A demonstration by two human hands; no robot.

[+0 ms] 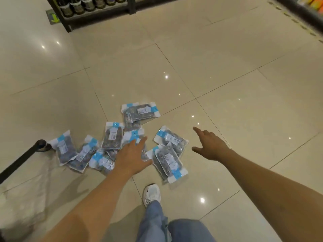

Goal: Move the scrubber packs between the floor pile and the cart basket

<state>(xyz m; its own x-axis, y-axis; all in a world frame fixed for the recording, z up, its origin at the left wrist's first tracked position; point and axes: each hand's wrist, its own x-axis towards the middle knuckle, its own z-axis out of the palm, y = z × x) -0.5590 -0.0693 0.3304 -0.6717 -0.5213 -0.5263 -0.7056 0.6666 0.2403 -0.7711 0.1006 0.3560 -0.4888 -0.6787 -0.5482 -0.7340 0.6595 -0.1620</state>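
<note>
Several clear plastic packets with dark contents and blue-and-white ends lie scattered on the tiled floor. My left hand reaches down over the middle of the pile with fingers straight, above a packet and holding nothing. My right hand hovers to the right of the pile, fingers loosely extended, empty, nearest to the packet at the right. Two stacked packets lie between my hands. Another pair lies at the far end.
A black metal bar with a foot stands at the left beside the packets. A dark shelf unit with bottles is at the back. Another shelf runs along the top right. My white shoe and jeans are below.
</note>
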